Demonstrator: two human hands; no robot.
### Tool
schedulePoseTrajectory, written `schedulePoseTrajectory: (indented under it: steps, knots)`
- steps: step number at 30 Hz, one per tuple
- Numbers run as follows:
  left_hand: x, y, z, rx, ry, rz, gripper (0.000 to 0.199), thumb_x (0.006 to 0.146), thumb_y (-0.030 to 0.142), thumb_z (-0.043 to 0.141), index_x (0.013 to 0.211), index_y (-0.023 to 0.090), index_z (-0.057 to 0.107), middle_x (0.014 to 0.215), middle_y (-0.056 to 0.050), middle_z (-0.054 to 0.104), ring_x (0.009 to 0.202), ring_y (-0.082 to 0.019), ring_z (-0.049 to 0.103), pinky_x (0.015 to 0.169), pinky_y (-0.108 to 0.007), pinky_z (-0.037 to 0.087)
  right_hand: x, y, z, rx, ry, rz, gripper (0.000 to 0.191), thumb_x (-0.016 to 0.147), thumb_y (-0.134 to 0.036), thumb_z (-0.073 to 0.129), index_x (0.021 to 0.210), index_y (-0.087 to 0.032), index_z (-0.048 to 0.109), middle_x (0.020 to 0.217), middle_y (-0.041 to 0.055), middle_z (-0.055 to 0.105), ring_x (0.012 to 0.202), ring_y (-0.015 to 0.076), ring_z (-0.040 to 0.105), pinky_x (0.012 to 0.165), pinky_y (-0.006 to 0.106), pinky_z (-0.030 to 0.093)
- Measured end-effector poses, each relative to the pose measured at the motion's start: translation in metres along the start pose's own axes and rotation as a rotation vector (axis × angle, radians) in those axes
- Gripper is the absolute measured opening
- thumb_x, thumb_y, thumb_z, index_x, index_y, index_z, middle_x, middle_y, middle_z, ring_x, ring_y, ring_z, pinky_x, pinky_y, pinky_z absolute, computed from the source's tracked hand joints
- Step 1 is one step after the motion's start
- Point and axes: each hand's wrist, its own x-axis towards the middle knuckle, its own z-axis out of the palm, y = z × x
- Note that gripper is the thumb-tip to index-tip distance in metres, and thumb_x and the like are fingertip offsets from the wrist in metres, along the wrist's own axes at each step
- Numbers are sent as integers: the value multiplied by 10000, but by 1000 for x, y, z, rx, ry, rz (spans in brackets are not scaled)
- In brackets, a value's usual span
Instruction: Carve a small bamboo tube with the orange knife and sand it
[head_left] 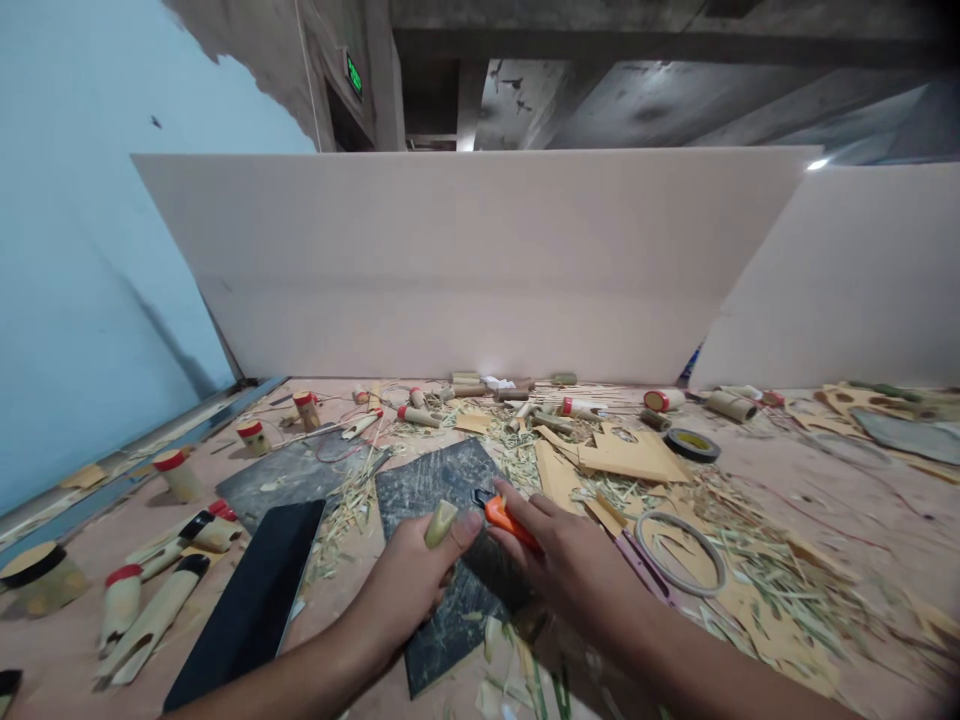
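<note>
My left hand (pixel 420 570) is closed round a short pale-green bamboo piece (pixel 440 523), its end showing above the fingers. In my right hand (pixel 551 545) is an orange utility knife (pixel 510 522), its dark tip pointing left toward the bamboo. The two hands are close together, with a small gap between the left thumb and the knife. Both are above a scratched dark cutting mat (pixel 442 475). How the left fingers sit under the bamboo is hidden.
A black flat panel (pixel 255 590) and several bamboo tubes (pixel 176 475) lie left. Shavings (pixel 780 590), cut cardboard (pixel 634 455), a pale tape ring (pixel 716 560), purple scissors (pixel 646 568) and black tape (pixel 691 445) lie right. A white board (pixel 480 260) stands behind.
</note>
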Motion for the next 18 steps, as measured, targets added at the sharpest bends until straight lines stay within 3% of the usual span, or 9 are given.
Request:
schedulePoseTrajectory:
  steps: [5, 12, 15, 18]
  knots:
    - [0, -2, -3, 13, -83, 1, 584, 793, 793, 637, 813, 236, 463, 484, 127, 352, 405, -72, 236, 385, -189, 189, 0, 9, -4, 29, 50, -47, 498, 1045, -454, 517, 1503, -257, 536, 1018, 93, 746, 770, 224, 726, 679, 305, 530]
    - [-2, -2, -3, 112, -70, 29, 590, 785, 778, 666, 828, 196, 579, 471, 109, 363, 425, -87, 255, 411, -221, 184, -1, 10, -7, 83, -122, -184, 535, 1026, -524, 543, 1485, -250, 565, 1011, 95, 753, 826, 228, 733, 720, 294, 533]
    - [-5, 2, -1, 95, -38, 102, 543, 817, 717, 682, 817, 174, 661, 497, 51, 485, 489, -131, 410, 475, -231, 292, -2, 7, -8, 61, -131, -174, 521, 1026, -523, 546, 1478, -265, 572, 999, 84, 757, 805, 228, 741, 701, 290, 531]
    - [-5, 6, 1, 60, 11, 190, 501, 819, 668, 712, 879, 171, 715, 642, -16, 650, 696, -211, 587, 599, -255, 408, -4, 3, -6, 0, -101, -152, 529, 1023, -509, 561, 1492, -264, 556, 1012, 83, 763, 822, 242, 753, 691, 290, 526]
